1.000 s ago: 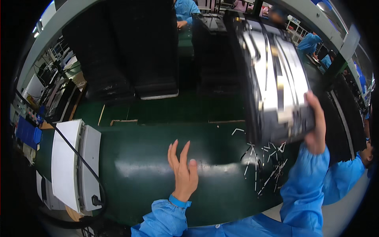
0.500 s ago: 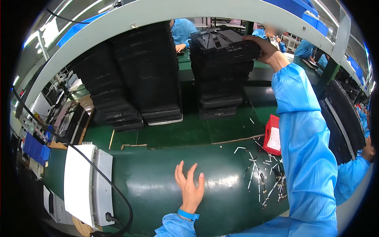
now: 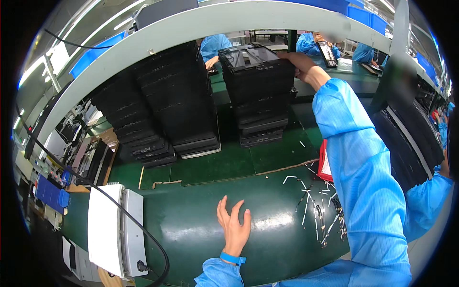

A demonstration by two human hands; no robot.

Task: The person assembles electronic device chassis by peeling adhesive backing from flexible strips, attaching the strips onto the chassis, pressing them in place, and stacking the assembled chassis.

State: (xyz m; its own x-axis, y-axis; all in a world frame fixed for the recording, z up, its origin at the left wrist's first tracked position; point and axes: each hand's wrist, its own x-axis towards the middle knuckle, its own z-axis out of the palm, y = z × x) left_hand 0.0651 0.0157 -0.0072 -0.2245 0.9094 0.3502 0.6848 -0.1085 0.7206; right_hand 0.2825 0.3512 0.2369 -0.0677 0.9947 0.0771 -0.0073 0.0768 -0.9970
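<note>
My right hand (image 3: pixel 303 68) reaches far forward, its fingers closed round the right edge of the top black tray (image 3: pixel 239 68) on the middle stack; some fingertips are hidden. Grey flat panels (image 3: pixel 253 55) show on that tray's upper face. Beneath it stand several more black trays (image 3: pixel 260 103) in a fairly even pile. My left hand (image 3: pixel 235 227), with a blue wrist strap (image 3: pixel 233 259), hovers low over the green table (image 3: pixel 186 210). It is open, fingers apart, and holds nothing.
Two taller black stacks (image 3: pixel 177 95) stand at the left. A white box-shaped device (image 3: pixel 112 229) with a black cable is nearer. Small black and white strips (image 3: pixel 315 210) lie beside a red bin (image 3: pixel 324 165). A pale shelf beam (image 3: pixel 229 21) crosses overhead; co-workers sit beyond.
The top of the middle stack was jutting right and is now in line with the pile. My right hand has moved left with it. My left hand stays open, nearly still.
</note>
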